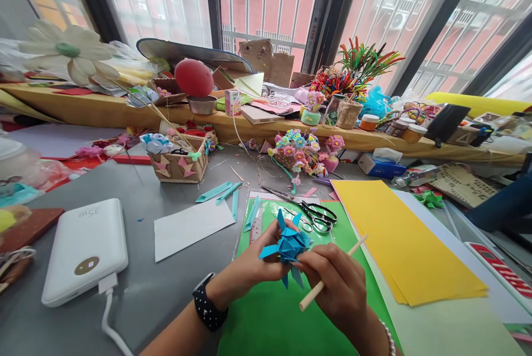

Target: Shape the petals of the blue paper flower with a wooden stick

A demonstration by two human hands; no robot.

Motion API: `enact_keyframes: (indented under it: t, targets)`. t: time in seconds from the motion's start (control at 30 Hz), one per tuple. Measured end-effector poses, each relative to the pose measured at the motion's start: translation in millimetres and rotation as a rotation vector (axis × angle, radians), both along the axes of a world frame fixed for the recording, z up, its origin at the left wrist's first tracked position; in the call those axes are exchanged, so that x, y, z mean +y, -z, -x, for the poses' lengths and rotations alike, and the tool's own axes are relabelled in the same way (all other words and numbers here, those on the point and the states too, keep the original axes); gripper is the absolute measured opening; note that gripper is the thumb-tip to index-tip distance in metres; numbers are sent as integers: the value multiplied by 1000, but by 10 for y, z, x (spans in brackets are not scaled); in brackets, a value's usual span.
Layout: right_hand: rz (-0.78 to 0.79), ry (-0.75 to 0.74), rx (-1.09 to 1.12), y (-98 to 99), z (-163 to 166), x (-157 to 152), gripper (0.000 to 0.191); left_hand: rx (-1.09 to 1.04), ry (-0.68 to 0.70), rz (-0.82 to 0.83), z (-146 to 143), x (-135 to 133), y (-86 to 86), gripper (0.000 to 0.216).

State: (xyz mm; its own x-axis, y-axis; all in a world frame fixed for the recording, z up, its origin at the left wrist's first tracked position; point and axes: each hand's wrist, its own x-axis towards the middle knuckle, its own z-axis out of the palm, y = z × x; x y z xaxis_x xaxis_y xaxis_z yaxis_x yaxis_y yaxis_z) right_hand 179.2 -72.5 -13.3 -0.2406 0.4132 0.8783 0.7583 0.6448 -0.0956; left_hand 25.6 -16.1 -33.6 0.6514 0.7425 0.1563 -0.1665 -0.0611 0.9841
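Observation:
A blue folded-paper flower (288,245) with pointed petals sits in the fingers of my left hand (260,256), which is closed around its side. My right hand (336,278) is closed too, with a thin wooden stick (312,295) lying slantwise through it. The thumb and index fingertips of that hand touch the flower's right edge; whether they pinch a petal is hard to see. Below both hands lies a green sheet (266,323). Black-handled scissors (318,216) and a ruler (256,226) rest just beyond the flower.
Yellow paper sheets (399,240) lie to the right. To the left are a white card (191,228), folded light-blue strips (214,192) and a white power bank (87,251) with a cable. Behind stand a cardboard basket (180,168), crocheted flowers (297,148) and a cluttered ledge (257,130).

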Motion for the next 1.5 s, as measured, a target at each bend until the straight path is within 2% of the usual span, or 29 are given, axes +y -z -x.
enact_keyframes:
  t: [0.2,0.4,0.53,0.73,1.03,1.3,1.4,1.5]
  targets:
    - [-2,16,-24,5,-11,0,10,-32,-25,60,-10,-30,-22,40]
    - [3,0,83,-46,-95,6,7,-167,-23,310,7,-31,-106,47]
    - [-5,76,116,-73,-146,39,8,-319,25,423,41,-22,-137,49]
    - [24,114,84,-69,-127,63,12,-395,92,431,68,-20,-192,50]
    - [94,33,96,-63,-95,56,12,-409,216,399,122,-1,-161,53]
    - [56,-19,70,-33,-72,39,9,-421,244,421,117,-12,-186,51]
    - [66,9,74,-25,-74,50,11,-394,207,441,127,3,-180,52]
    - [88,40,90,-36,-76,69,12,-362,140,442,132,20,-154,44]
